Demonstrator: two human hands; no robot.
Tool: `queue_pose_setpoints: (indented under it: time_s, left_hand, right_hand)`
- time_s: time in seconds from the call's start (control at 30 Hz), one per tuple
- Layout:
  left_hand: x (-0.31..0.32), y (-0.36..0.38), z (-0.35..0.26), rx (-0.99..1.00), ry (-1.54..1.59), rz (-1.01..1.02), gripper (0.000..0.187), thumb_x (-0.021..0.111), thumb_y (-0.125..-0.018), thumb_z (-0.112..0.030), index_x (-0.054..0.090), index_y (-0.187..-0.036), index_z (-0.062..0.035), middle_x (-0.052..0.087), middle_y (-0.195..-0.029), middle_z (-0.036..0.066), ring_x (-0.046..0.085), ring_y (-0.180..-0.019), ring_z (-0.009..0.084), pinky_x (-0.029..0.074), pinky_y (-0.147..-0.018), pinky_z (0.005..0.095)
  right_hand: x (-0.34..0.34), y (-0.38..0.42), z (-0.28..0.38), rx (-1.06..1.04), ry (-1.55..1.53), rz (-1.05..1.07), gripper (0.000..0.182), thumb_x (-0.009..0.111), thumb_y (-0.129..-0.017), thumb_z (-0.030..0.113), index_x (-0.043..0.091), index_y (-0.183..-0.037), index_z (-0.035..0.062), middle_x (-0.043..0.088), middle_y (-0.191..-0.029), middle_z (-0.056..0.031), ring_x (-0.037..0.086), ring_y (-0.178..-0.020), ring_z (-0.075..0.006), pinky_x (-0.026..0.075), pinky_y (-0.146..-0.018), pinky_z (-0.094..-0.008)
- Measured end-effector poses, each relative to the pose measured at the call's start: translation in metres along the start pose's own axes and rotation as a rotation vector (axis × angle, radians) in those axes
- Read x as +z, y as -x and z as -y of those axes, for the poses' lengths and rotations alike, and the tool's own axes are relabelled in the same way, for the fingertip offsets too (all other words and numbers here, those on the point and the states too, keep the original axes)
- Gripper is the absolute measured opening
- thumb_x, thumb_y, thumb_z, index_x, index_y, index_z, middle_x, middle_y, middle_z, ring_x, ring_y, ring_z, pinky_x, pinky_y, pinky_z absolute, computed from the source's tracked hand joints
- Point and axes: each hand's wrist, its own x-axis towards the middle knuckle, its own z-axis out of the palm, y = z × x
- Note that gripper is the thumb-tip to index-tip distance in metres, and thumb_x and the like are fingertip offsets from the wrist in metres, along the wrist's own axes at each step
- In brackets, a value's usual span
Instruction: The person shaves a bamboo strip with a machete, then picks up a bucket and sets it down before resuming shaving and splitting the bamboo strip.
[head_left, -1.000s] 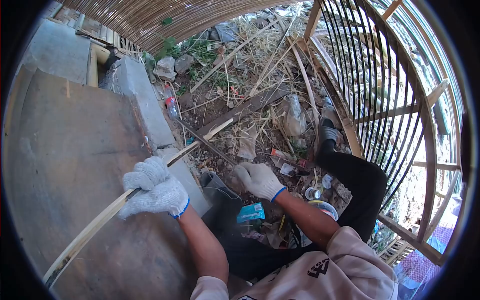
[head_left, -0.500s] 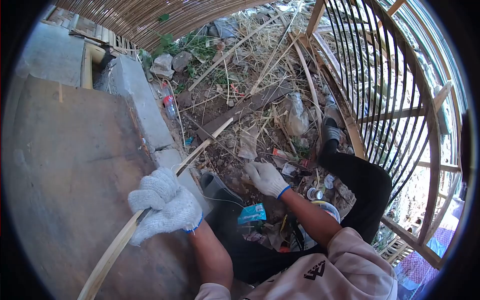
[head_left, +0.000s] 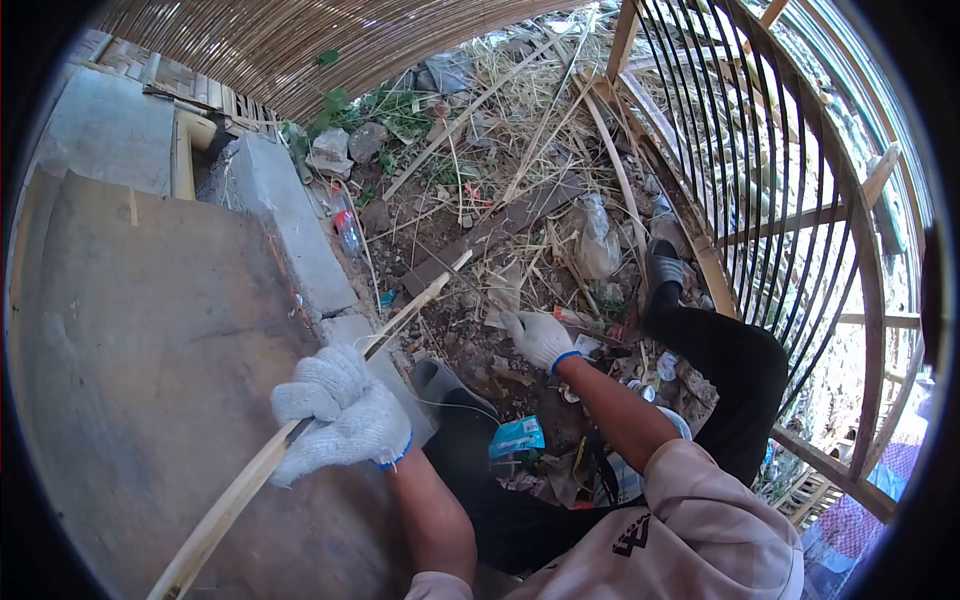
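Note:
My left hand [head_left: 342, 412], in a pale knit glove with a blue cuff, is closed around a long split bamboo strip [head_left: 225, 515]. A dark blade-like edge shows at the fist. One end of the strip runs to the lower left, the other points up and right past the concrete edge. A thin pale strand loops from near the fist. My right hand [head_left: 540, 340], also gloved, is over the littered ground near the far end of the strip. Its fingers are bent together, and what they hold, if anything, is too small to make out.
A brown board [head_left: 150, 330] lies at left beside concrete blocks [head_left: 290, 225]. A barred wooden frame [head_left: 860, 250] curves along the right. Straw, a plastic bottle [head_left: 348, 232], a blue packet [head_left: 516, 437] and my shoes [head_left: 664, 268] are on the ground.
The view has shifted slightly, so most things sit a little lower and to the right. My left hand keeps its hold on the strip; my right hand remains near the strip's far end.

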Motion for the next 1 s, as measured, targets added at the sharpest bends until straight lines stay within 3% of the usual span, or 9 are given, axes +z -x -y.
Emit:
queue_pose_setpoints:
  time_s: [0.07, 0.13, 0.23, 0.3, 0.4, 0.43, 0.5, 0.8, 1.0]
  left_hand:
    - [0.005, 0.016, -0.001, 0.041, -0.083, 0.097, 0.082, 0.026, -0.084, -0.093, 0.037, -0.068, -0.0135, 0.031, -0.057, 0.0, 0.025, -0.049, 0.0143, 0.02, -0.048, 0.0317]
    - [0.011, 0.017, -0.001, 0.047, -0.113, 0.02, 0.082, 0.027, -0.084, -0.093, 0.036, -0.067, -0.0139, 0.029, -0.056, -0.001, 0.024, -0.049, 0.0138, 0.02, -0.048, 0.0317]
    - [0.016, 0.011, 0.0, 0.057, -0.145, -0.05, 0.082, 0.025, -0.085, -0.093, 0.034, -0.065, -0.0145, 0.028, -0.056, -0.001, 0.021, -0.049, 0.0135, 0.019, -0.048, 0.0319]
    - [0.016, 0.013, 0.0, 0.089, -0.109, -0.056, 0.082, 0.023, -0.085, -0.093, 0.034, -0.064, -0.0145, 0.028, -0.056, -0.001, 0.021, -0.049, 0.0136, 0.019, -0.048, 0.0321]
    - [0.018, 0.014, -0.001, 0.067, -0.157, -0.05, 0.081, 0.027, -0.085, -0.093, 0.034, -0.065, -0.0146, 0.027, -0.056, 0.0, 0.02, -0.049, 0.0138, 0.019, -0.047, 0.032]
    - [0.018, 0.012, -0.001, 0.071, -0.149, -0.042, 0.081, 0.027, -0.085, -0.093, 0.034, -0.065, -0.0146, 0.027, -0.056, 0.0, 0.02, -0.049, 0.0138, 0.019, -0.047, 0.032]
    - [0.012, 0.006, 0.0, 0.099, -0.131, -0.049, 0.08, 0.027, -0.086, -0.091, 0.033, -0.065, -0.0144, 0.026, -0.055, 0.0, 0.02, -0.049, 0.0142, 0.019, -0.047, 0.0317]
    - [0.001, -0.005, -0.007, 0.09, -0.199, -0.203, 0.079, 0.025, -0.089, -0.089, 0.031, -0.065, -0.0142, 0.025, -0.056, 0.0, 0.019, -0.049, 0.0143, 0.019, -0.047, 0.0318]
    - [-0.005, -0.006, -0.009, 0.077, -0.164, -0.139, 0.078, 0.026, -0.088, -0.09, 0.031, -0.065, -0.0148, 0.026, -0.056, -0.001, 0.021, -0.048, 0.0136, 0.019, -0.046, 0.031]
  right_hand:
    - [-0.006, -0.003, 0.005, 0.014, 0.033, 0.027, 0.052, 0.041, -0.104, 0.049, 0.071, -0.106, 0.0065, 0.07, -0.098, -0.0272, 0.065, -0.098, -0.0474, 0.05, -0.086, -0.0548]
    - [0.002, 0.01, 0.009, 0.022, 0.054, 0.037, 0.05, 0.041, -0.104, 0.047, 0.069, -0.116, 0.0077, 0.069, -0.098, -0.0279, 0.065, -0.096, -0.048, 0.05, -0.087, -0.0553]
    - [0.007, 0.036, 0.02, -0.063, -0.116, 0.049, 0.048, 0.042, -0.104, 0.047, 0.068, -0.117, 0.0079, 0.07, -0.095, -0.0275, 0.066, -0.094, -0.0479, 0.05, -0.085, -0.0562]
    - [0.012, 0.044, 0.016, -0.093, -0.182, 0.059, 0.046, 0.044, -0.104, 0.045, 0.069, -0.113, 0.0076, 0.07, -0.093, -0.027, 0.066, -0.092, -0.047, 0.051, -0.083, -0.0563]
    - [0.031, -0.004, -0.024, 0.068, 0.015, -0.046, 0.046, 0.046, -0.103, 0.045, 0.071, -0.106, 0.0066, 0.071, -0.091, -0.0261, 0.067, -0.091, -0.0461, 0.052, -0.083, -0.0557]
    - [0.023, -0.015, -0.025, 0.012, 0.053, -0.026, 0.049, 0.045, -0.104, 0.046, 0.072, -0.098, 0.0055, 0.07, -0.088, -0.0245, 0.068, -0.088, -0.0441, 0.051, -0.079, -0.0535]
    - [0.019, -0.019, -0.028, 0.03, 0.11, -0.015, 0.05, 0.045, -0.104, 0.046, 0.072, -0.094, 0.0052, 0.07, -0.087, -0.0246, 0.068, -0.088, -0.0437, 0.051, -0.079, -0.0535]
    - [0.035, -0.044, -0.052, -0.009, 0.215, -0.017, 0.049, 0.047, -0.103, 0.047, 0.073, -0.099, 0.0066, 0.07, -0.089, -0.026, 0.068, -0.088, -0.0456, 0.052, -0.079, -0.055]
    - [0.041, -0.054, -0.064, -0.006, 0.247, -0.01, 0.053, 0.043, -0.104, 0.05, 0.074, -0.105, 0.007, 0.071, -0.093, -0.027, 0.068, -0.092, -0.0455, 0.052, -0.083, -0.0542]
